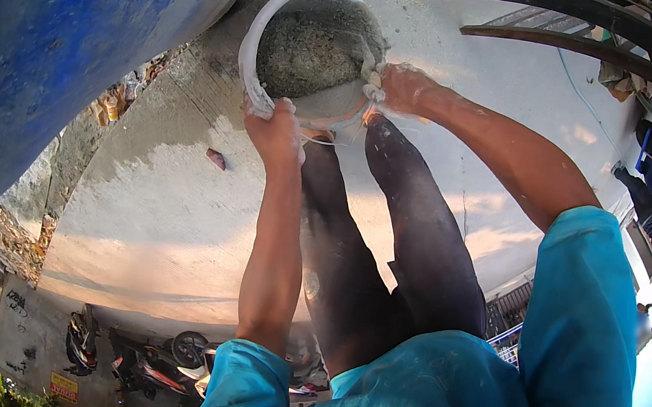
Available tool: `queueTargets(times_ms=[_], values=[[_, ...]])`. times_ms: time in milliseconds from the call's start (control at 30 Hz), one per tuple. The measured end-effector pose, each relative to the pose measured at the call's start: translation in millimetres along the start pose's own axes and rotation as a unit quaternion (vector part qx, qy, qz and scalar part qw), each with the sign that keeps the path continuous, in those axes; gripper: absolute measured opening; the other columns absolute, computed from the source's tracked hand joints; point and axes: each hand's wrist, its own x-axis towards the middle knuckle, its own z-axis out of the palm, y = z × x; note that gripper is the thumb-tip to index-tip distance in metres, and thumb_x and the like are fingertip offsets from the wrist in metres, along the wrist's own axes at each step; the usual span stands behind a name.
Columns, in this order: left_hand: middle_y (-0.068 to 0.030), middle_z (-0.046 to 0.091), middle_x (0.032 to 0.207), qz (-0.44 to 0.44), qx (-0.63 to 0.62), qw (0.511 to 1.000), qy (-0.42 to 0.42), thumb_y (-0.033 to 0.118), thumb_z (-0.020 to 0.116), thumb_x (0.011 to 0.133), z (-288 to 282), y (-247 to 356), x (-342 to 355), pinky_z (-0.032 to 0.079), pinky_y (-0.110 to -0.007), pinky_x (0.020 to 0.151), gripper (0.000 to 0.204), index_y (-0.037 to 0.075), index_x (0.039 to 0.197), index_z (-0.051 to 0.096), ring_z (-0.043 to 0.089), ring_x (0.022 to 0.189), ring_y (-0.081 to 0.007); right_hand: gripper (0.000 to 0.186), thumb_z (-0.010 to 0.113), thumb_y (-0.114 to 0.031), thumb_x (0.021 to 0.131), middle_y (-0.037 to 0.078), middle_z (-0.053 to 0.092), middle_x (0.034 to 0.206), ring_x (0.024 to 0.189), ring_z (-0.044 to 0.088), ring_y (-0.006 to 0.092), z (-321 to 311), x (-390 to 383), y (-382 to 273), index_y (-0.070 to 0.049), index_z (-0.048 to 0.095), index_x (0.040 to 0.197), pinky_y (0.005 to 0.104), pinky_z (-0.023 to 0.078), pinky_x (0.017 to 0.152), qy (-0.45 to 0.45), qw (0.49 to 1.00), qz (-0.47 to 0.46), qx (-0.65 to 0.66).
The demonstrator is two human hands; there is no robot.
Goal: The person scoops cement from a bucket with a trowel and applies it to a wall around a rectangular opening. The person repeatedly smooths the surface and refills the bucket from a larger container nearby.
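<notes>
Both my hands grip a round, pale bucket (pixel 253 49) by its rim, out in front of my legs. Grey, grainy material, like wet mortar or sand, fills part of it and clings to the inner wall. My left hand (pixel 276 130) is closed on the near left side of the rim. On the right side, my right hand (pixel 404 89) closes round the rim, with grey paste smeared on its fingers. A thin wire handle hangs near the bucket's near edge.
A large blue, grey-stained drum (pixel 89 42) curves along the left. Dark curved bars (pixel 569 44) stand at the upper right. A small stone (pixel 216 158) lies on the concrete floor (pixel 161 238). Parked motorcycles (pixel 166 369) are at the lower left; a person (pixel 647 209) is beside a blue vehicle at the right.
</notes>
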Motion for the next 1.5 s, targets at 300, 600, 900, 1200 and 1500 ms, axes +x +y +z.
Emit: queueTargets(times_ms=[300, 600, 900, 1200, 1500], values=[[-0.0124, 0.056, 0.118, -0.052, -0.035, 0.998, -0.002, -0.006, 0.054, 0.077, -73.3, 64.8, -124.5, 0.047, -0.028, 0.084, 0.062, -0.003, 0.139, 0.043, 0.058, 0.099, -0.0171, 0.033, 0.057, -0.023, 0.091, 0.020, 0.071, 0.103, 0.090, 0.070, 0.0387, -90.6, -126.8, -123.1, 0.001, 0.062, 0.113, 0.0425, 0.057, 0.077, 0.058, 0.960, -0.105, -0.251], [-0.0115, 0.064, 0.104, 0.033, 0.012, 0.995, 0.088, -0.001, 0.056, 0.079, -126.9, 80.8, -185.9, 0.049, -0.031, 0.082, 0.057, -0.002, 0.135, 0.050, 0.061, 0.091, -0.0186, 0.035, 0.065, -0.018, 0.087, 0.016, 0.067, 0.105, 0.092, 0.071, 0.0285, -87.1, -222.8, -191.4, -0.005, 0.061, 0.120, 0.0382, 0.058, 0.062, 0.156, 0.857, -0.227, -0.436], [-0.0147, 0.058, 0.127, 0.041, -0.194, 0.968, 0.155, -0.006, 0.051, 0.082, -175.5, 122.9, -250.3, 0.043, -0.029, 0.097, 0.060, -0.010, 0.141, 0.041, 0.057, 0.113, -0.0185, 0.033, 0.045, -0.037, 0.103, -0.003, 0.047, 0.059, 0.038, 0.045, 0.0030, -15.4, -244.5, -217.4, -0.008, 0.049, 0.086, 0.0184, 0.040, 0.030, -0.343, 0.839, 0.090, 0.413], [-0.0122, 0.064, 0.115, 0.017, -0.170, 0.975, 0.143, -0.003, 0.053, 0.079, -227.5, 127.0, -256.9, 0.048, -0.028, 0.088, 0.056, -0.006, 0.136, 0.048, 0.061, 0.102, -0.0167, 0.039, 0.051, -0.024, 0.094, 0.022, 0.070, 0.105, 0.094, 0.070, 0.0371, 14.9, -251.1, -294.1, -0.002, 0.054, 0.126, 0.0475, 0.055, 0.082, 0.028, 0.872, -0.244, -0.423], [-0.0088, 0.059, 0.094, 0.056, -0.145, 0.973, 0.171, -0.005, 0.053, 0.079, -271.1, 106.3, -242.0, 0.053, -0.032, 0.062, 0.044, -0.002, 0.122, 0.051, 0.059, 0.072, -0.0145, 0.023, 0.058, -0.014, 0.089, 0.010, 0.074, 0.094, 0.080, 0.073, 0.0242, -40.7, -247.0, -384.7, -0.005, 0.072, 0.104, 0.0363, 0.059, 0.067, 0.045, 0.799, -0.265, -0.538]])
